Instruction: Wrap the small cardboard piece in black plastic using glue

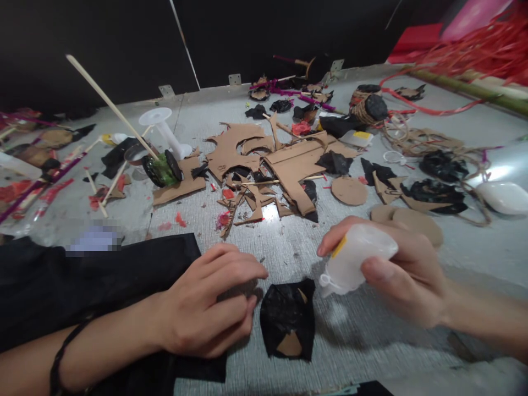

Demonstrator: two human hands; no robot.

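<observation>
My right hand (408,275) is closed around a small translucent white glue bottle (359,258) with a yellow label. The bottle is tilted, its capped end pointing down to the left above the table. My left hand (210,302) rests at the left with loosely bent fingers apart, holding nothing. Just beyond its fingertips lies a piece of black cloth (284,308) on brown cardboard, with cardboard showing in two places and a shiny patch on top. A larger black cloth (136,275) lies under and behind my left forearm.
Cardboard scraps (235,148) cover the middle of the table. Round cardboard discs (348,190) lie near my right hand. A green spool with a stick (160,168) stands beside a white spool (167,132). Twine (437,143) and red strips (487,49) are at the right.
</observation>
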